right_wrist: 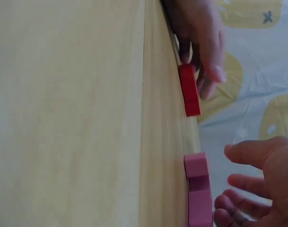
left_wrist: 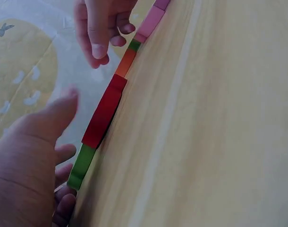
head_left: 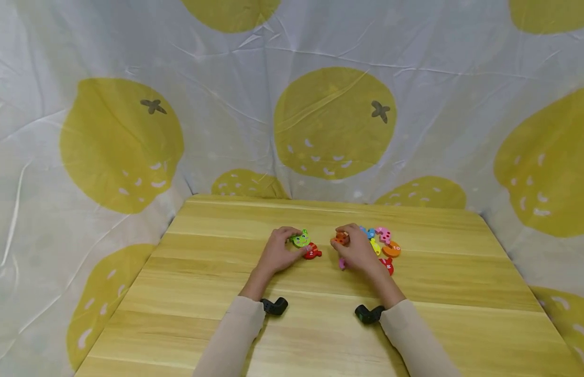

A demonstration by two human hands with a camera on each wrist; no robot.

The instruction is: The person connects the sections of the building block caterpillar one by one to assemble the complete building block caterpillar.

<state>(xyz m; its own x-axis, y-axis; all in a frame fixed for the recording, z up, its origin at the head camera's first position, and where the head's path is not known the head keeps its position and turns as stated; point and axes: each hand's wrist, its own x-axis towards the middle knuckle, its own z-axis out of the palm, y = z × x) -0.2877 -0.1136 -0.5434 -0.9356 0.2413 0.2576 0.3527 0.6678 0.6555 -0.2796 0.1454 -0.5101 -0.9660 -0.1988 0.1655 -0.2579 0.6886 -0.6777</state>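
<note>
A green puzzle piece (head_left: 301, 239) with a smiling face lies beside a red puzzle piece (head_left: 312, 252) marked 2. My left hand (head_left: 283, 250) is around both, fingers at the far side of the green piece (left_wrist: 81, 166). Its thumb is raised over the red piece (left_wrist: 104, 112) in the left wrist view. To the right, my right hand (head_left: 360, 248) hovers over an orange dotted piece (head_left: 340, 239), which shows between thumb and fingers. In the right wrist view, the thumb and fingers of the right hand (right_wrist: 262, 184) are spread apart, near a pink piece (right_wrist: 199, 203).
Right of the right hand lie several more number pieces: a blue one (head_left: 371, 233), a pink one (head_left: 383, 234), a yellow one (head_left: 375, 246), an orange 10 (head_left: 392, 248) and a red 8 (head_left: 388, 266). A lemon-print curtain (head_left: 235, 115) hangs behind the wooden table (head_left: 320, 335).
</note>
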